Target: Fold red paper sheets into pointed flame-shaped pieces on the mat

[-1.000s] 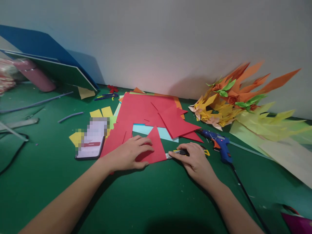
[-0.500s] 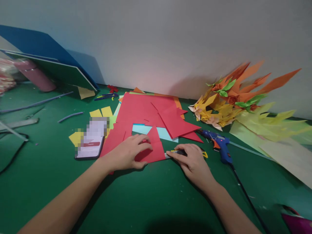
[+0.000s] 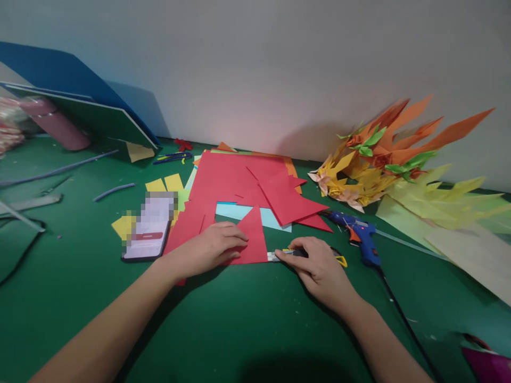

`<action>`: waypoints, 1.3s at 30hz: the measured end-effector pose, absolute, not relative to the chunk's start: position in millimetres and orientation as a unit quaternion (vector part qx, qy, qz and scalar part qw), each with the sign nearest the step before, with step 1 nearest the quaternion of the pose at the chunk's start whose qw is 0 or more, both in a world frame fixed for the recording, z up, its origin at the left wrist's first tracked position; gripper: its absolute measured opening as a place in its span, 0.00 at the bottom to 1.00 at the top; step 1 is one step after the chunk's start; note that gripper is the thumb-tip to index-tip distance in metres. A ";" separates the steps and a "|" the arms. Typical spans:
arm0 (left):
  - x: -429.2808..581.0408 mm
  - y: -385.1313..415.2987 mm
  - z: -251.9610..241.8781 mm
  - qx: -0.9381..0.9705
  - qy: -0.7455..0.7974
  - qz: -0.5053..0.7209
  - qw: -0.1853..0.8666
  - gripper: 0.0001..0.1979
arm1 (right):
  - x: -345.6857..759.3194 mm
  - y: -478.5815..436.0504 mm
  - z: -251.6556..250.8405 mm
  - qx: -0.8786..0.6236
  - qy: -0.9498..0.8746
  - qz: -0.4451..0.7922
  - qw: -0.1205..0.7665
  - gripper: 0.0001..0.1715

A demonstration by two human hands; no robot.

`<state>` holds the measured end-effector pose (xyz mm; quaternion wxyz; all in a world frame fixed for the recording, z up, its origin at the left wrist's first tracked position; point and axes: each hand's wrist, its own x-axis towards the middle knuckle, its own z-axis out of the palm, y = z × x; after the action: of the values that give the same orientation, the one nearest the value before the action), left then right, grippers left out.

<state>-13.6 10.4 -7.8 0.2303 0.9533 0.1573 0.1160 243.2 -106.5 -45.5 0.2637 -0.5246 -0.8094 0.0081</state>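
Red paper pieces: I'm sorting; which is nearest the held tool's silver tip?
The pointed red paper piece partly under the left hand: its corner adjoins the silver tip; others don't.

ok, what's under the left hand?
Red paper: a pointed part shows to the right of the left hand, and more red paper to its left. Whether the two join beneath the hand can't be seen; it's covered.

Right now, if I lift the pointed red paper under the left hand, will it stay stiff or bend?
The pointed red paper looks thin, so probably it is light and bends easily. Its narrow tip may crease first. The left hand covers part, likely limiting sliding.
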 end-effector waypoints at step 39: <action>-13.5 15.8 -11.1 0.915 0.183 0.092 0.348 0.15 | 227.8 -116.7 -33.7 -0.499 -0.838 0.028 0.216 0.17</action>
<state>-13.5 15.8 -11.1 0.3475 0.9151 0.1830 0.0916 227.8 -116.7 -33.7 0.2165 -0.4994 -0.8384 0.0279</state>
